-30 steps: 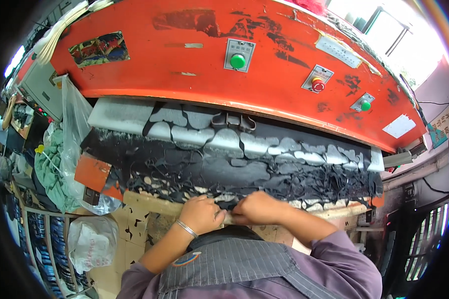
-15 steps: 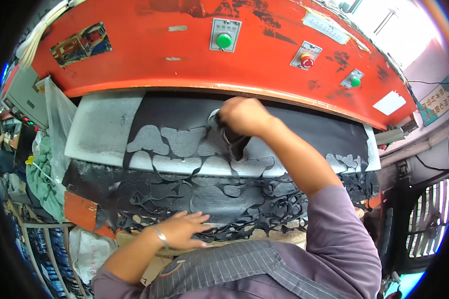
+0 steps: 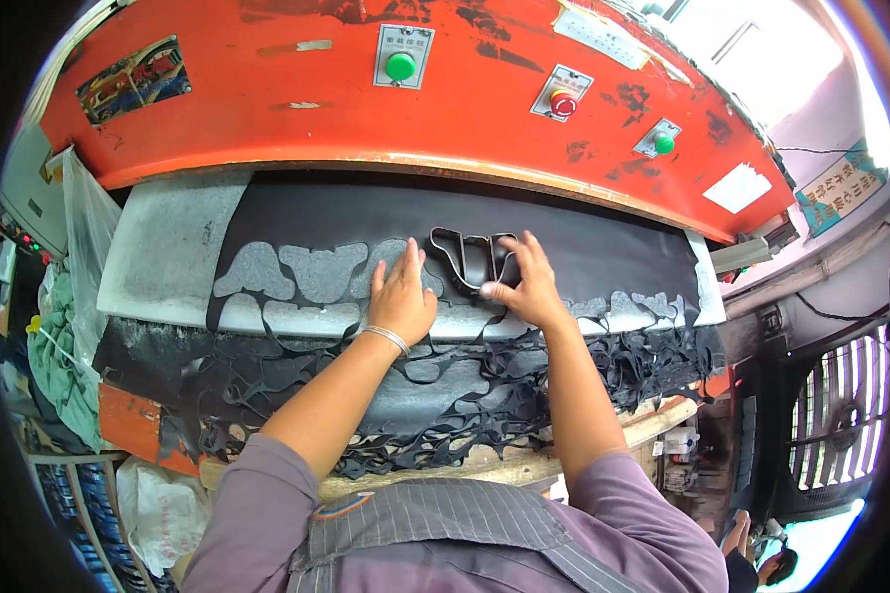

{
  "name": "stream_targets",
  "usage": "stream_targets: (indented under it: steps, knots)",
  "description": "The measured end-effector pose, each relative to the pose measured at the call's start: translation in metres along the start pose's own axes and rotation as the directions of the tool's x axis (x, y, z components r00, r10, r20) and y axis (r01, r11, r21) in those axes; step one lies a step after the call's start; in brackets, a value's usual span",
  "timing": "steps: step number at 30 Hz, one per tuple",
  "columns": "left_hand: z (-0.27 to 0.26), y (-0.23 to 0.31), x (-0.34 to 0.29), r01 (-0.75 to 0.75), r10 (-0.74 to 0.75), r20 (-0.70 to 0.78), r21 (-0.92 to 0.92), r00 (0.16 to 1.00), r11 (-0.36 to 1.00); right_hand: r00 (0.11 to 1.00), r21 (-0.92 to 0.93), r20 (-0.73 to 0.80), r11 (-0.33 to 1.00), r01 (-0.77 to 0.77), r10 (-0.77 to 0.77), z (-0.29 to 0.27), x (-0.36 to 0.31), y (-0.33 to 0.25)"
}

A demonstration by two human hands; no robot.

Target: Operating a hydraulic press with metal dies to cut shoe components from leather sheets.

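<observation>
A metal cutting die [image 3: 476, 259] with curved walls and inner bars lies on a dark sheet of material [image 3: 583, 229]. My right hand [image 3: 536, 287] grips the die's right end, thumb at its near edge and fingers at its far edge. Just left of the die, my left hand [image 3: 402, 296] lies flat with fingers stretched out, touching the sheet beside its cut-out shapes. Several grey shaped openings [image 3: 323, 274] show along the sheet's near side. Under the sheet is a pale cutting board [image 3: 163, 247].
An orange machine beam [image 3: 296, 119] spans the far side, with green buttons [image 3: 400, 66] and a red button [image 3: 563, 103]. Tangled dark offcuts [image 3: 623, 361] hang along the near edge. A white bag [image 3: 163, 514] stands at lower left. Another person [image 3: 756, 563] shows at lower right.
My right hand has brought the die down onto the sheet, slightly right and nearer. From the near offcuts, my left hand has moved forward onto the sheet. The view has shifted a little.
</observation>
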State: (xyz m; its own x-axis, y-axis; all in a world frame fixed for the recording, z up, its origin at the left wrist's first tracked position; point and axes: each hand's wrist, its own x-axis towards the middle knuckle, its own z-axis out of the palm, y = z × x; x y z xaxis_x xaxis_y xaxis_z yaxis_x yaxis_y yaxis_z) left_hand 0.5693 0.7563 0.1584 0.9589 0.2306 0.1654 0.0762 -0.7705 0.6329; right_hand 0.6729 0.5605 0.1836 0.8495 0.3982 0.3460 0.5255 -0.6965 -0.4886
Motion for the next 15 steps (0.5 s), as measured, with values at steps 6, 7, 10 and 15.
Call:
stream_targets:
  steps: [6,7,10,15]
  knots:
    - [0.002,0.005,0.007,0.032,-0.033,-0.037,-0.028,0.999,0.999,0.950,0.053,0.110,0.956,0.289,-0.293,0.002,0.008,0.024]
    - [0.004,0.005,0.007,0.032,-0.033,-0.062,-0.013,0.998,0.999,0.939,0.048,0.089,0.943,0.329,-0.332,0.002,0.009,0.026]
    - [0.003,0.003,0.003,0.027,-0.029,-0.066,-0.034,0.997,0.999,0.917,0.048,0.071,0.920,0.390,-0.392,0.003,0.007,0.030]
    - [0.004,0.008,0.001,0.029,-0.029,-0.105,0.001,0.994,1.000,0.902,-0.013,0.101,0.906,0.423,-0.420,-0.003,0.006,0.028]
